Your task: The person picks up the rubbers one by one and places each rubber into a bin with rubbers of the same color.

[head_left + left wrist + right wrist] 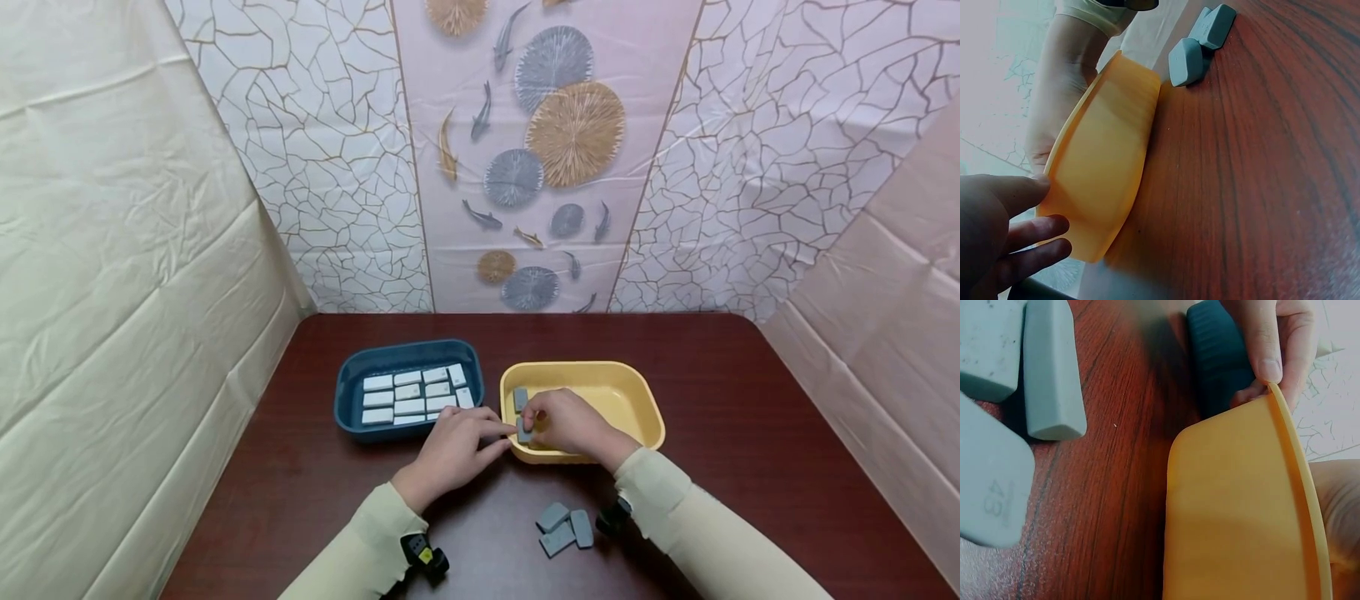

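My right hand [568,425] reaches into the yellow tray [637,400] and pinches a grey block [522,432] low at its left end. Another grey block [521,399] lies just behind it in the same tray. With fingers extended, my left hand [459,446] touches the tray's front left rim, as the left wrist view also shows around its yellow wall [1100,156]. The right fingertips are hidden behind that wall in both wrist views. Several loose grey blocks [557,545] lie on the table in front; one grey block [997,481] bears a number.
To the left stands a dark blue tray [352,367] with rows of white blocks [408,392]. Both trays are on a dark red wooden table [300,500]. Patterned cloth [337,167] hangs behind the table, with pale cloth along both sides.
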Motion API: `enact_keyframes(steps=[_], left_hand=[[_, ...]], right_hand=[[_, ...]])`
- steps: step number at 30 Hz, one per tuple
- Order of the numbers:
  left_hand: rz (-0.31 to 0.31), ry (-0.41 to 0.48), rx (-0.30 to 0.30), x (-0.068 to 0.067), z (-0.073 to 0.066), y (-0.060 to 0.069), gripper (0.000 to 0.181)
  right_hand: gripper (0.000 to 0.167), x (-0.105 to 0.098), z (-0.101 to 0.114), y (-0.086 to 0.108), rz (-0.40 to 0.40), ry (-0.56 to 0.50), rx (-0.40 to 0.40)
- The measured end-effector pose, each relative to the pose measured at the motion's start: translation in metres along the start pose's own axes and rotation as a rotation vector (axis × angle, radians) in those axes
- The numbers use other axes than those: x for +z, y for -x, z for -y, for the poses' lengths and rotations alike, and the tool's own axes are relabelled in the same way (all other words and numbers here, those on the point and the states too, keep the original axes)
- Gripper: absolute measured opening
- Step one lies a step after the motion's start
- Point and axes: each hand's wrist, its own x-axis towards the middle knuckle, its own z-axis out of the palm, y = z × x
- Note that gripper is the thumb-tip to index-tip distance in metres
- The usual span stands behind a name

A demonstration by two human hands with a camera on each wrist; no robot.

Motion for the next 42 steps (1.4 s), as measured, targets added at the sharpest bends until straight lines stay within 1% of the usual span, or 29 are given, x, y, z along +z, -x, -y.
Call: enact_keyframes(steps=[15, 20, 28, 36, 39, 42], left_hand=[[-0.024, 0.003, 0.025, -0.0013, 0.0002, 0.0009, 0.027], [-0.019, -0.005, 0.018, -0.0009, 0.001, -0.0001, 0.028], [-0.014, 0.004, 0.014, -0.0008, 0.001, -0.0004, 0.028], [-0.017, 0.006, 0.015, -0.0014, -0.0001, 0.0003, 0.028], [-0.016, 0.004, 0.012, -0.0014, -0.0005, 0.0006, 0.029], [-0.02, 0.002, 0.01, -0.0013, 0.0, 0.0006, 0.028]], right_hand=[[0.025, 0.0031, -0.0059, -0.0023, -0.001, -0.024, -0.018], [0.026, 0.0033, -0.0068, -0.0029, -0.008, -0.025, -0.023], [0.026, 0.0026, -0.0061, -0.0038, 0.013, -0.024, -0.02], [0.025, 0.0025, -0.0036, -0.0029, 0.033, -0.03, 0.003], [0.023, 0.0007, -0.0029, -0.0018, 0.026, -0.037, 0.008], [0.021, -0.003, -0.0013, 0.0004, 0.011, -0.042, -0.014]])
